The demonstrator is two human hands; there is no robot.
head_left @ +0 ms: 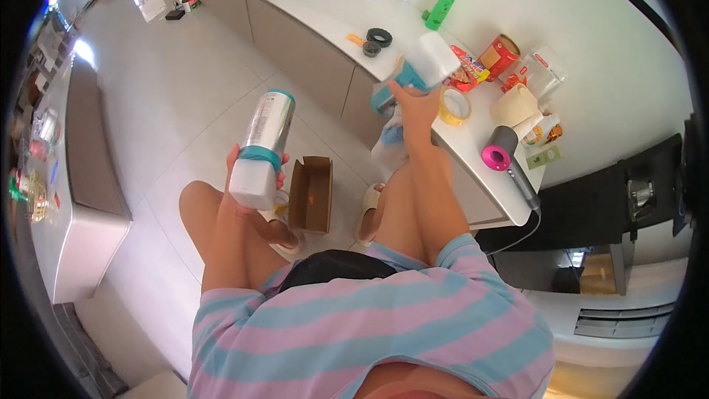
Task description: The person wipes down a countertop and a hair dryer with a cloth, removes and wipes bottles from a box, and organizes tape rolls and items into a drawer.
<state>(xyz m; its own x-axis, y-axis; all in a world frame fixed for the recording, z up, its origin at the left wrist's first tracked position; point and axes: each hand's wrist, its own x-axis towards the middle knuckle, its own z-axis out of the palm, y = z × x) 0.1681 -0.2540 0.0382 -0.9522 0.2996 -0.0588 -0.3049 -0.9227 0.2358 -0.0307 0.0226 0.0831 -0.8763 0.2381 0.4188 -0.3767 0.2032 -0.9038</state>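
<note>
Left hand (231, 168) grasps silver cylindrical container with teal band, white end (267, 125), above floor (177, 103); right hand (415, 107) seemingly grips white-and-teal plastic container (434, 59) by tabletop (325, 7) left edge, contact partly hidden. 2 held, neither set down or released.

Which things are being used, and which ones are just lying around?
Being used:
Long silver-and-white container with a teal band, in the left hand
White-and-teal container, in the right hand

Probably just lying around:
Grey-and-pink hair dryer
Tall green bottle
Yellow tape roll
</note>
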